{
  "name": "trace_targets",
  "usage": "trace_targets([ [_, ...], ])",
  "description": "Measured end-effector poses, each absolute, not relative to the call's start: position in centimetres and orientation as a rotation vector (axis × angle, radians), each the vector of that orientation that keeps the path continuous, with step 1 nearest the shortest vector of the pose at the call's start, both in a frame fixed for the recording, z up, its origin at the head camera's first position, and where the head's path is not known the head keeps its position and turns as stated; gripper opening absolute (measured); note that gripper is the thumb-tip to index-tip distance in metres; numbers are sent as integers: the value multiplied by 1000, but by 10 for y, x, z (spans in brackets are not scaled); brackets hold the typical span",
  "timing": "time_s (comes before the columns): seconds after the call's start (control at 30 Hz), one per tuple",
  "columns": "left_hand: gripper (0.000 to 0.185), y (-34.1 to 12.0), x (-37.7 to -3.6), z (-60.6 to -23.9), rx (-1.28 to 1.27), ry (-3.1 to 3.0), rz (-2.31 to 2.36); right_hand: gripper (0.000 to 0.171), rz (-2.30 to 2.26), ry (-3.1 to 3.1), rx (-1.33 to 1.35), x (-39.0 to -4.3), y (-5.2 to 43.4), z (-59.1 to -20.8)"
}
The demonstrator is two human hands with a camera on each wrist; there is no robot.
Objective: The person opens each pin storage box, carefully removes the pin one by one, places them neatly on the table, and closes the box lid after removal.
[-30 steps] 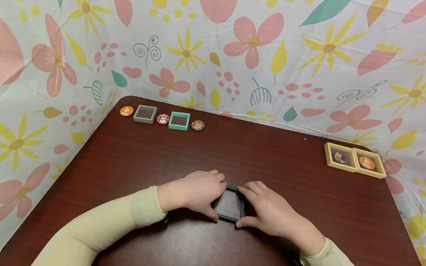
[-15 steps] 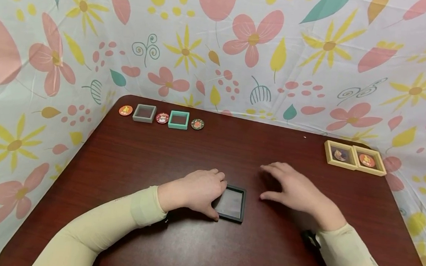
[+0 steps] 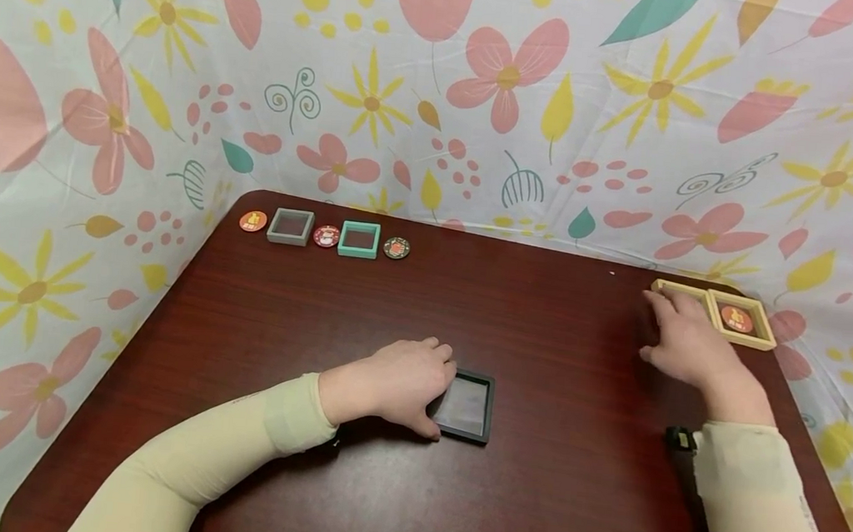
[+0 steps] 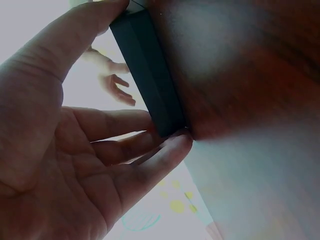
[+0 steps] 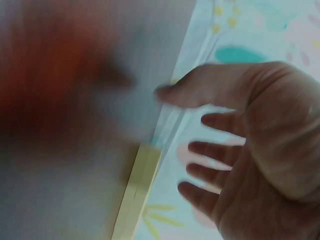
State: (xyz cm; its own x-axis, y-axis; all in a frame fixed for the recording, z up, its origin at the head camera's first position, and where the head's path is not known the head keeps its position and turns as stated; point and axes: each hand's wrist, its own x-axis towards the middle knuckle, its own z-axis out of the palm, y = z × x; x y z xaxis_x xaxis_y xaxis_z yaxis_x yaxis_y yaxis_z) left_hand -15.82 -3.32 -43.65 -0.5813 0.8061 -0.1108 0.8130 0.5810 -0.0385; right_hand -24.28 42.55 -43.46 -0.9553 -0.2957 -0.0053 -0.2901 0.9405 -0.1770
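My left hand (image 3: 402,381) holds a black square frame (image 3: 490,409) by its left side, flat on the table, with a clear pane inside. In the left wrist view, thumb and fingertips pinch opposite ends of the black frame's edge (image 4: 150,75). At the back right, my right hand (image 3: 691,341) has its fingers spread and loosely bent. It overlaps the left of two pale yellow frames (image 3: 684,290), hiding most of it. The right yellow frame (image 3: 769,333) shows an orange disc (image 3: 736,319). Apart from the hand, the yellow edge (image 5: 136,195) appears in the right wrist view.
Along the back left edge of the brown table (image 3: 528,508) lie an orange disc (image 3: 253,221), a grey frame (image 3: 271,235), a red disc (image 3: 327,236), a teal frame (image 3: 356,253) and a dark green disc (image 3: 397,248). A flower-patterned cloth (image 3: 480,162) hangs behind.
My right hand has let go of the black frame's right side and moved right and away from me to the yellow frames. My left hand stays on the black frame.
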Motion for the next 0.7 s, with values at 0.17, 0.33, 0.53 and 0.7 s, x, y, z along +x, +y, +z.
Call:
trace_targets([
  [0.17, 81, -34, -158, -438, 1387, 2722, -133, 104, -190, 3036, -391, -267, 458, -430],
  [0.33, 80, -35, -158, -438, 1397, 2727, -136, 107, -132, 2951, -358, -291, 477, -430],
  [0.53, 79, -34, -158, -437, 1408, 2734, -130, 105, -107, 2886, -351, -312, 490, -437],
  [0.7, 78, -33, -158, -436, 1412, 2738, -127, 102, -79, 2855, -348, -321, 494, -437],
])
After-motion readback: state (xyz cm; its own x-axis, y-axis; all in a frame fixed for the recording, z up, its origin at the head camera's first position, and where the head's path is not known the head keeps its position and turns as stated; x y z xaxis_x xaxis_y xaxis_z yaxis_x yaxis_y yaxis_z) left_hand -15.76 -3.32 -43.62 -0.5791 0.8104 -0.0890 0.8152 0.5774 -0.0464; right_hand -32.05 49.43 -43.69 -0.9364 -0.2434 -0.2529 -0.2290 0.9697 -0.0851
